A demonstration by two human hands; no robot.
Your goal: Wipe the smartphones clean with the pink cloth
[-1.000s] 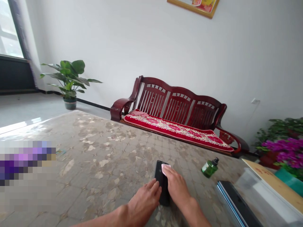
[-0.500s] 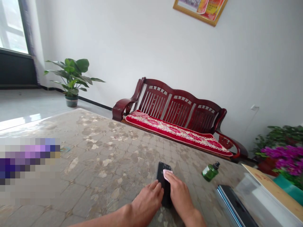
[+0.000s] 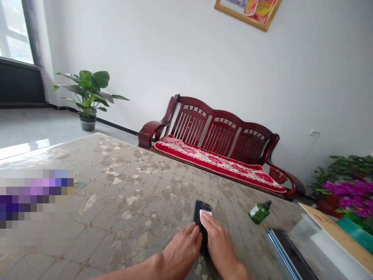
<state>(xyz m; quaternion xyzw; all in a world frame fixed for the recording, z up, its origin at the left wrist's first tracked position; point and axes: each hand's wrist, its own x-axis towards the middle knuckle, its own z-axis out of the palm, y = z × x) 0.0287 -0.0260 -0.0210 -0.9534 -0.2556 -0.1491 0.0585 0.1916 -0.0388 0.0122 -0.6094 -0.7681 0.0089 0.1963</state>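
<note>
A black phone (image 3: 200, 212) lies flat on the patterned table (image 3: 122, 194). My left hand (image 3: 182, 251) rests at its left edge, fingertips curled against the side of the phone. My right hand (image 3: 217, 243) lies flat over the phone's lower half, fingers pressed together on a small pink cloth (image 3: 204, 214) that shows at the fingertips. The near end of the phone is hidden under both hands.
A small green bottle (image 3: 258, 212) lies on the table to the right. A dark flat device (image 3: 291, 254) and a clear box (image 3: 326, 241) sit at the right edge. A blurred purple patch (image 3: 35, 194) is at the left. Behind stand a red wooden bench (image 3: 215, 151) and potted plants.
My right hand has drawn the pink cloth a little back along the phone toward me. The left hand stays at the phone's edge. The view has shifted slightly.
</note>
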